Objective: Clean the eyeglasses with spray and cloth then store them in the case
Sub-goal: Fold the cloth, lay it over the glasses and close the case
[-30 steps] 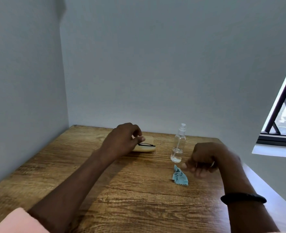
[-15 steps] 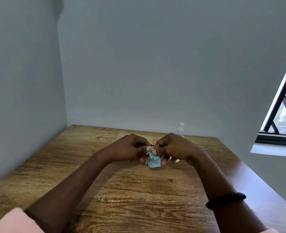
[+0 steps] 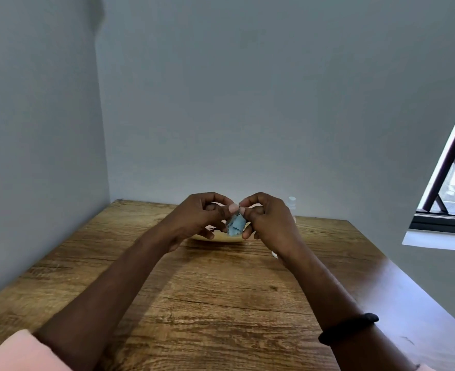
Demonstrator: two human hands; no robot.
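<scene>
Both hands pinch the blue cloth between them, left hand and right hand equally near, directly above the case (glasses hidden).

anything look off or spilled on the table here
Nothing stands out. Both hands, left and right, pinch the blue cloth above the tan case. The spray bottle stands upright behind the right hand, mostly hidden. The wooden table shows no spill.
</scene>
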